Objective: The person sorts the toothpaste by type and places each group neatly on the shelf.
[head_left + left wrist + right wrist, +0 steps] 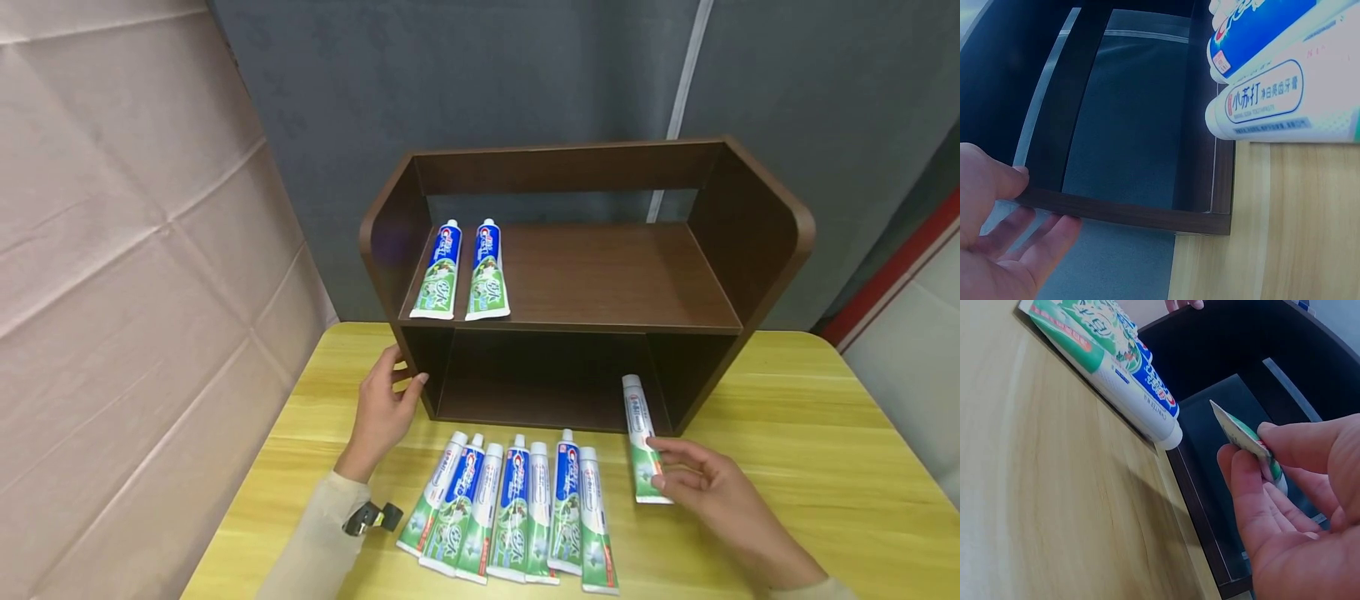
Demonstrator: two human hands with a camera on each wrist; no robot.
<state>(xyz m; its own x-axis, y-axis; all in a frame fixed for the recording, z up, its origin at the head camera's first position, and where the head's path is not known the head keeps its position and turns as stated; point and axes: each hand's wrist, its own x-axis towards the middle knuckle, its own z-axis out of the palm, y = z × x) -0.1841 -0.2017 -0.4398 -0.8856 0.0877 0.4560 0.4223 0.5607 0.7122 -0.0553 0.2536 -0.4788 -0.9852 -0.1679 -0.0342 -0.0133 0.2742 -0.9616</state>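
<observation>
My right hand [708,487] pinches a white-and-green toothpaste tube [641,442] near its flat end, thumb on one side and fingers on the other, as the right wrist view shows. The tube's cap end points into the lower right of a dark brown two-tier shelf [570,329]. My left hand [386,408] holds the shelf's left side panel, thumb on the inner side and fingers outside. Between the hands lies a row of several toothpaste tubes [513,508], some blue-and-green, some white-and-green, caps toward the shelf. Two blue-and-green tubes [487,271] lie on the upper tier's left.
The shelf stands on a yellow wood-grain table [810,417]. Behind it hangs a dark grey curtain [525,75], and a pale cloth wall [150,250] rises on the left. A black wrist device [371,518] sits on the left sleeve.
</observation>
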